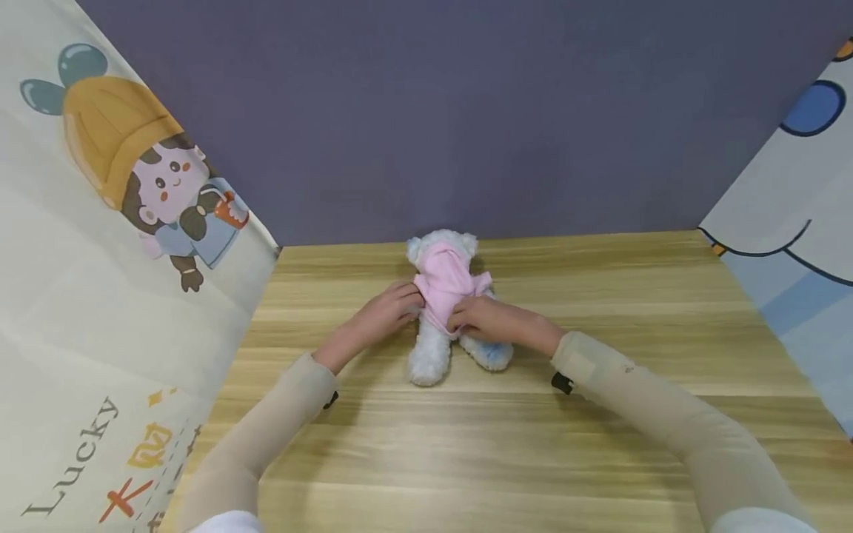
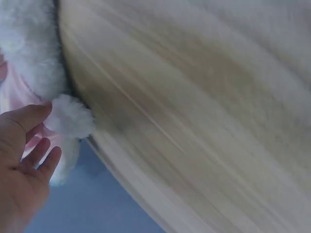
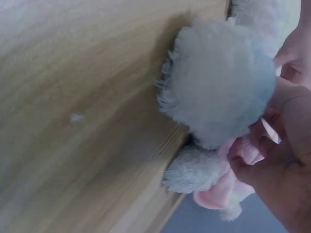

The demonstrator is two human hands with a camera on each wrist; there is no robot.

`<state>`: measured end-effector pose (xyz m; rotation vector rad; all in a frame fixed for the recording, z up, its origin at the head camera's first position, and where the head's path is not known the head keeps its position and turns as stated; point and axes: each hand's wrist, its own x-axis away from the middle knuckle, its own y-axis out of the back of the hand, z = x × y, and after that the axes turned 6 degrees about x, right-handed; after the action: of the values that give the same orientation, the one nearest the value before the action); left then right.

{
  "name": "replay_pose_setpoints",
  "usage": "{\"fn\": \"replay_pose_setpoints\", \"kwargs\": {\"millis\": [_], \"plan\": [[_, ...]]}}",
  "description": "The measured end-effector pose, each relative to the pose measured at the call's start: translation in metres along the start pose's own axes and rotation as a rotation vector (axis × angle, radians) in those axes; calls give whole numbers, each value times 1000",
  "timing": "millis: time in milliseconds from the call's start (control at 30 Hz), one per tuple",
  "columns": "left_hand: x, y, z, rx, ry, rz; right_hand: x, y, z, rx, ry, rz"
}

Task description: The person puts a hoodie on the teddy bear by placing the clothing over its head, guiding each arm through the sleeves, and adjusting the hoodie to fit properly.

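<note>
Pink hoodie [image 1: 445, 285] clothes a white plush bear [image 1: 431, 344] on the table [image 1: 426, 451], between the left hand [image 1: 392, 309], pinching the hoodie's side, and the right hand [image 1: 492, 320], pinching its hem; probably light, soft, squashable, best held round the torso.

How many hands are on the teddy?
2: the bare left hand touches the left edge of the pink fabric hoodie on the white plush teddy, the bare right hand its lower right.
</note>
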<state>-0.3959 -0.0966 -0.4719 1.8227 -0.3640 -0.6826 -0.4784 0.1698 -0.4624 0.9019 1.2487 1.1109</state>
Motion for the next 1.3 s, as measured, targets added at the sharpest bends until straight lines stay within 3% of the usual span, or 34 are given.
{"fn": "replay_pose_setpoints", "kwargs": {"millis": [167,267,367,433,533,633,833,1033,1133,1300], "plan": [[-6,-4,6,-117,-26,55,6,5,-10,-142,-44,-5],[-8,-1,5,-166,-16,80,17,15,-21,-204,-184,-91],[-10,1,3,-158,11,83,31,25,-35,-171,-343,-199],[-10,3,2,-129,39,76,36,28,-44,-96,-383,-226],[-8,6,0,-97,74,74,36,24,-51,-33,-327,-167],[-9,5,-1,-104,65,70,33,11,-52,12,-268,-145],[-10,-8,-8,-154,48,51,30,-7,-47,125,-209,-230],[-5,-13,-23,-147,72,38,36,-15,-38,202,-177,-194],[-3,-10,-30,-78,68,45,40,-16,-33,189,-188,-215],[7,-1,-41,90,91,104,46,-12,-17,64,-221,-290]]}}
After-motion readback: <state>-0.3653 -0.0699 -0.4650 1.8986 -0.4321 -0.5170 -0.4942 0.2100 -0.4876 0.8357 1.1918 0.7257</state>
